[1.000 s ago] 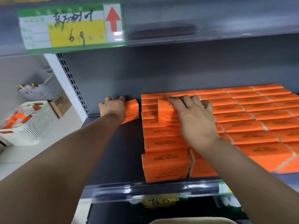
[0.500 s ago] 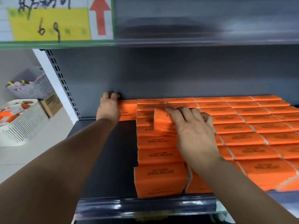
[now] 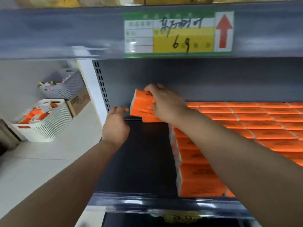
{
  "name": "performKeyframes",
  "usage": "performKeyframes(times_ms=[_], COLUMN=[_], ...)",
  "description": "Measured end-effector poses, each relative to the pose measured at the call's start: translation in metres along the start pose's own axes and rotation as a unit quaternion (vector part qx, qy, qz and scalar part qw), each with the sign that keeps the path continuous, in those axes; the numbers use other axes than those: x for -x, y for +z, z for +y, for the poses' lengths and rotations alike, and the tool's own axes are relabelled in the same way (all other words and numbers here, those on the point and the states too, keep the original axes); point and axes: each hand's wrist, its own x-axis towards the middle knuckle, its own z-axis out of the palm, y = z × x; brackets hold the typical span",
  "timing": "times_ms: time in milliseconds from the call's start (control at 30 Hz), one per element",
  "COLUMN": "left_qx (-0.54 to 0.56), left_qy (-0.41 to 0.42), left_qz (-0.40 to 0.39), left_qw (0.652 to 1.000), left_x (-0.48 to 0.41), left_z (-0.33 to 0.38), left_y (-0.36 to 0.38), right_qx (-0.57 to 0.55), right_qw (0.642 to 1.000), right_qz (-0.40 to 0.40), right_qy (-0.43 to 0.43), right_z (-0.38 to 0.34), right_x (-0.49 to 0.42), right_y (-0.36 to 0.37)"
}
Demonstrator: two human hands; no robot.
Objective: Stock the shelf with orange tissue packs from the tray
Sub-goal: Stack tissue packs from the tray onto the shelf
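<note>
Right hand (image 3: 165, 105) pinching one orange tissue pack (image 3: 141, 104), tilted, carried left off the stocked rows (image 3: 246, 122) to the shelf (image 3: 144, 161) back corner | left hand (image 3: 115, 126) loosely curled beside it, holding nothing | seated pack (image 3: 150, 120) beneath | new column started; tray (image 3: 49, 126) holds more.

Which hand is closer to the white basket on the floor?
Left. The left hand is right of the white basket, over the bare shelf; the right hand is farther right, gripping a tissue pack.
</note>
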Motion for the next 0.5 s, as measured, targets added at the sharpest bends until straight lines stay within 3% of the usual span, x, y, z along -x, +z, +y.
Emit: performKeyframes(times_ms=[100,233,333,500], left_qx=[0.014,0.011,0.006,0.043], left_qy=[-0.016,0.007,-0.008,-0.045], left_qz=[-0.014,-0.104,-0.163,-0.165], left_qw=[1.0,0.995,0.987,0.984], left_x=[-0.003,-0.008,-0.007,-0.01], left_z=[-0.007,-0.01,-0.004,0.01], left_y=[0.003,0.022,0.034,0.042], right_qx=[0.027,0.092,0.106,0.079], right_qw=[0.998,0.988,0.985,0.989], right_qz=[-0.065,-0.119,-0.117,-0.099], right_qy=[0.003,0.034,0.071,0.082], right_z=[0.002,0.014,0.018,0.022], right_x=[-0.02,-0.024,-0.025,-0.036], right_y=[0.032,0.062,0.07,0.069])
